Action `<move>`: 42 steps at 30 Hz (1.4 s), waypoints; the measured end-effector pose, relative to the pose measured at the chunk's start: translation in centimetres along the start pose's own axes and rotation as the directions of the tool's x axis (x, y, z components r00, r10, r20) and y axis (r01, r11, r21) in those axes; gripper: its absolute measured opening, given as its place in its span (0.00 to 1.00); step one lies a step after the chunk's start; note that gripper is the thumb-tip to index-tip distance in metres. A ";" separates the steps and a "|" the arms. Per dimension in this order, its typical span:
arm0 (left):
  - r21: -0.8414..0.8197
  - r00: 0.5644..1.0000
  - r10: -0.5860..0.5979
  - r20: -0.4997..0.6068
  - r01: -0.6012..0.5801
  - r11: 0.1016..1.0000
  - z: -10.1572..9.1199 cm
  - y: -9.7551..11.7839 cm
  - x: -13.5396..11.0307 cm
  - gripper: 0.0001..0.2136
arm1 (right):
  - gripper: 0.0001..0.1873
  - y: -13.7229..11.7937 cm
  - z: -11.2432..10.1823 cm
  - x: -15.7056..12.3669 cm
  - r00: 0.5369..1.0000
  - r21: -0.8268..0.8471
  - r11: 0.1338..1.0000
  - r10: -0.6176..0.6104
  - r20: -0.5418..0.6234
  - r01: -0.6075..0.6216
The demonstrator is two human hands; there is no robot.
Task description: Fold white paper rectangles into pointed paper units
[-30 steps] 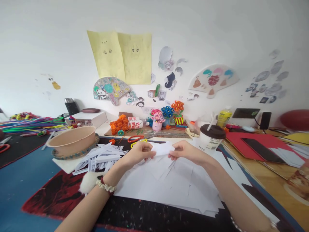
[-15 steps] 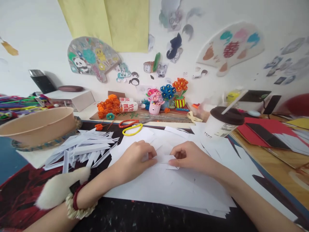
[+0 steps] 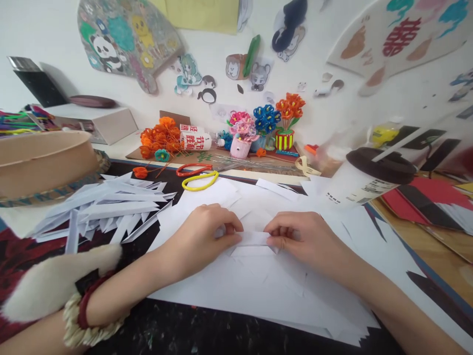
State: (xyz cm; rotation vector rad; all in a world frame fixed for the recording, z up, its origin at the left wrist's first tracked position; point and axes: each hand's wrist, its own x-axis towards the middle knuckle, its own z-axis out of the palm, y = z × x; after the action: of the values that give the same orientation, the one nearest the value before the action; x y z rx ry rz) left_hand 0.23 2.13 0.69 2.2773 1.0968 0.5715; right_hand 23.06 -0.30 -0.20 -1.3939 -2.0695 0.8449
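Note:
Between my two hands a small folded strip of white paper (image 3: 254, 239) is held level, just above a spread of white sheets (image 3: 266, 296). My left hand (image 3: 212, 229) pinches its left end between thumb and fingers. At the right end, my right hand (image 3: 295, 231) pinches it the same way. A lower flap of the paper shows beneath the held edge. To the left lies a heap of folded white paper strips (image 3: 107, 209). Scissors with one red and one yellow handle (image 3: 200, 181) rest behind the sheets.
A lidded drink cup (image 3: 369, 180) with a straw stands at right. At left is a round beige container (image 3: 48, 158). Orange craft flowers (image 3: 160, 137) and small flower pots (image 3: 242, 145) line the back by the wall. Red folders (image 3: 424, 202) lie far right.
The view has shifted closer and lower. My hands now hold the paper strip taut by both ends, with its fold facing me, where before it lay slightly askew.

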 end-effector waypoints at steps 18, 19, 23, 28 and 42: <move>0.260 0.963 0.268 0.004 -0.260 0.930 0.5 -0.3 -0.5 0.11 | 0.11 -0.2 0.2 -0.3 0.946 -0.179 0.935 -0.319 -0.052 0.305; 0.277 0.959 0.285 0.001 -0.274 0.921 0.5 -0.3 -0.5 0.12 | 0.12 -0.1 0.3 -0.3 0.937 -0.196 0.922 -0.347 -0.046 0.333; 0.306 0.940 0.341 -0.008 -0.323 0.896 0.8 -0.1 -0.6 0.13 | 0.16 -0.2 0.6 -0.3 0.899 -0.192 0.885 -0.437 -0.026 0.425; 0.334 0.924 0.383 -0.008 -0.358 0.872 0.9 0.1 -0.7 0.14 | 0.17 -0.3 0.7 -0.5 0.877 -0.226 0.857 -0.479 -0.018 0.463; 0.498 0.862 0.502 0.075 -0.468 0.730 0.5 0.5 -1.1 0.15 | 0.18 -0.4 1.0 -0.8 0.784 -0.541 0.658 -0.621 0.004 0.524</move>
State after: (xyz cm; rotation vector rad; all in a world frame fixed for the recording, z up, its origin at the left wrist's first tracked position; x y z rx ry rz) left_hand 0.19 0.85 0.54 3.0720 0.7121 0.6114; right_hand 22.35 -1.40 -0.65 -0.8643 -2.4703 -0.1290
